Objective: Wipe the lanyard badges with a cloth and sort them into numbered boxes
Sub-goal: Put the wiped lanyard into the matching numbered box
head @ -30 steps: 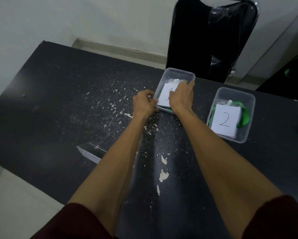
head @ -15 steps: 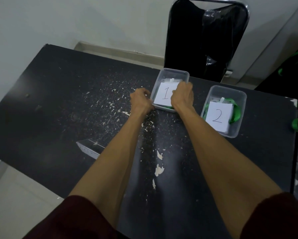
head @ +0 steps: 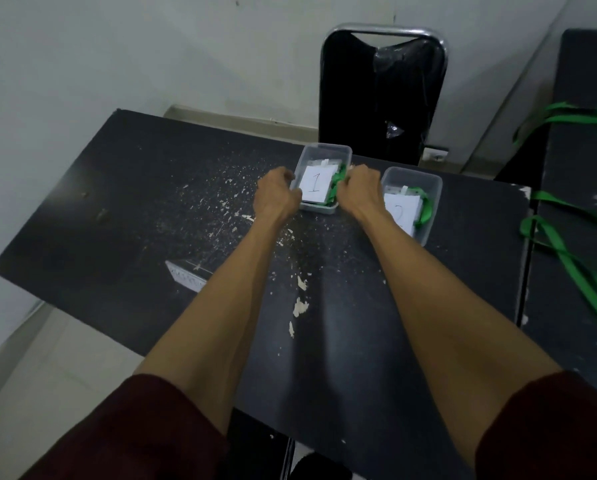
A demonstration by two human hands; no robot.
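Observation:
A clear plastic box (head: 324,151) with a paper marked 1 stands at the far edge of the black table (head: 134,209). It holds white badges and a green lanyard (head: 337,183). My left hand (head: 278,194) grips the box's left rim with curled fingers. My right hand (head: 361,190) is curled at the right rim, touching the green lanyard; whether it grips the rim or the strap is hidden. To the right stands a second clear box (head: 432,188) marked 2, with badges and a green lanyard, partly covered by my right wrist.
A black chair (head: 382,95) stands behind the boxes against the wall. More green lanyards (head: 567,258) lie on a second dark table at the right. The tabletop has flaking white paint chips, and a small grey flat piece (head: 186,278) lies near its left front edge.
My right hand moved from over the paper in box 1 to the box's right rim, uncovering the green lanyard. The camera tilted up; more of the right table shows.

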